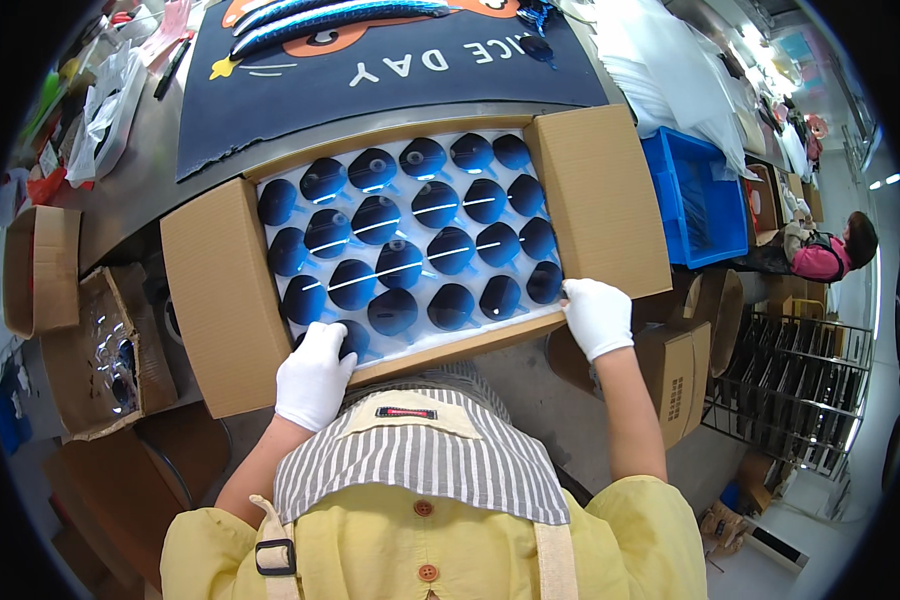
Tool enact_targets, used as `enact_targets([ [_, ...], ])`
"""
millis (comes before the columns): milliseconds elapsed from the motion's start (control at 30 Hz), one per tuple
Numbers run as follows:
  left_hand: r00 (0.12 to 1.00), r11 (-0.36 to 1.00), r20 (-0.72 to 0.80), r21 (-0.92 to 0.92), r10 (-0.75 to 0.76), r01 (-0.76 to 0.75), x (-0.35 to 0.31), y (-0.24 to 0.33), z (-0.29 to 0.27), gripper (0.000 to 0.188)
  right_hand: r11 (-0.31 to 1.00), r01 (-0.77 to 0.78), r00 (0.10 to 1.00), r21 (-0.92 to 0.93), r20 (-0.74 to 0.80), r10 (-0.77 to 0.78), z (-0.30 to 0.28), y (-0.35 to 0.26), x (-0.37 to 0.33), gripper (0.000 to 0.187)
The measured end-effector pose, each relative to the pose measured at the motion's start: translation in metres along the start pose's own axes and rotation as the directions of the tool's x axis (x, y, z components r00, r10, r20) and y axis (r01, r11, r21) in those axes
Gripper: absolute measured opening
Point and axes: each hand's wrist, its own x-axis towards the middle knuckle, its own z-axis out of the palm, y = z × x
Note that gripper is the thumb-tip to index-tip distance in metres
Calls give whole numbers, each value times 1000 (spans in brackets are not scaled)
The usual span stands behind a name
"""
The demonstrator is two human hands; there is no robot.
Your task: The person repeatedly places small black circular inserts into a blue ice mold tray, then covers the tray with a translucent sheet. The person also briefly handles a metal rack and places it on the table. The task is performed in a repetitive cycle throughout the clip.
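Note:
An open cardboard box sits tilted in front of me, its side flaps folded outward. Inside, several rows of round dark-blue gradient lenses stand in a white foam sheet. At the near left corner, my left hand in a white glove grips the box, its fingertips beside a lens that it partly covers. My right hand, also white-gloved, pinches the box's near right corner, close to the last lens of the front row. The fingers under the box edge are hidden.
Beyond the box lies a dark printed mat on a metal table, with blue shiny pouches on it. A blue bin stands right, cartons below it. Left is an open carton. A person in pink is far right.

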Motion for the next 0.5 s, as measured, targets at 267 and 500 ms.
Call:
enact_targets([
  [267, 979, 982, -83, -1, -187, 187, -5, 6, 4, 40, 809, 285, 959, 514, -149, -242, 3, -107, 7, 25],
  [500, 975, 976, -75, -61, -211, 207, -3, 11, 15, 41, 840, 290, 948, 459, -22, -316, 18, -164, 16, 25],
])
